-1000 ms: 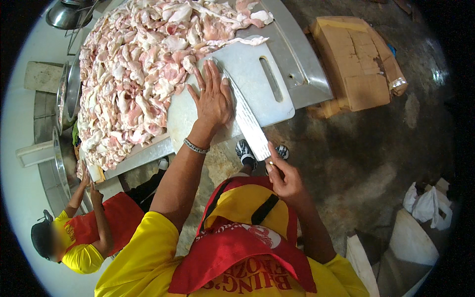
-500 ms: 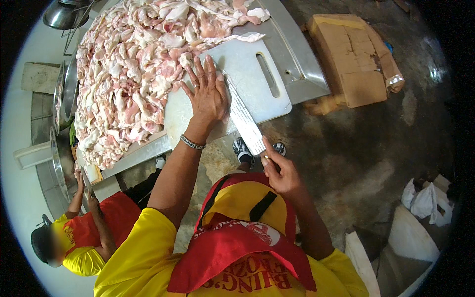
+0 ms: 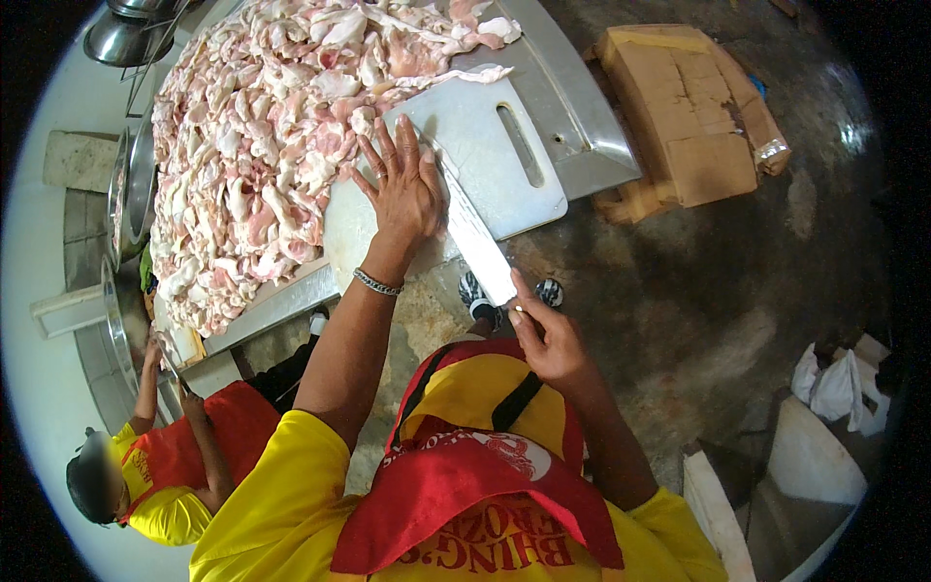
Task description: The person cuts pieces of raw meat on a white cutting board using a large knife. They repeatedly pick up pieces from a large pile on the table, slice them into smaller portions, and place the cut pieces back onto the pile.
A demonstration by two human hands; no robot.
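My left hand (image 3: 400,194) lies flat on the white cutting board (image 3: 495,194), fingers spread and pointing away from me, close to the big pile of raw pale-pink meat (image 3: 242,184); anything under the palm is hidden. A long steel knife (image 3: 475,238) lies diagonally just right of that hand, its tip beside my fingertips. My right hand (image 3: 543,339) is closed on its handle below the board's front edge.
The steel table (image 3: 596,126) holds board and pile. A flattened cardboard box (image 3: 693,126) lies right, white bags (image 3: 834,388) lower right. Steel bowls (image 3: 131,39) stand upper left. At left a co-worker (image 3: 194,456) in red apron works with a blade at the same table.
Both my hands and the knife keep nearly the same pose, with only slight shifts as the whole view drifts a little. The co-worker's hands have moved slightly.
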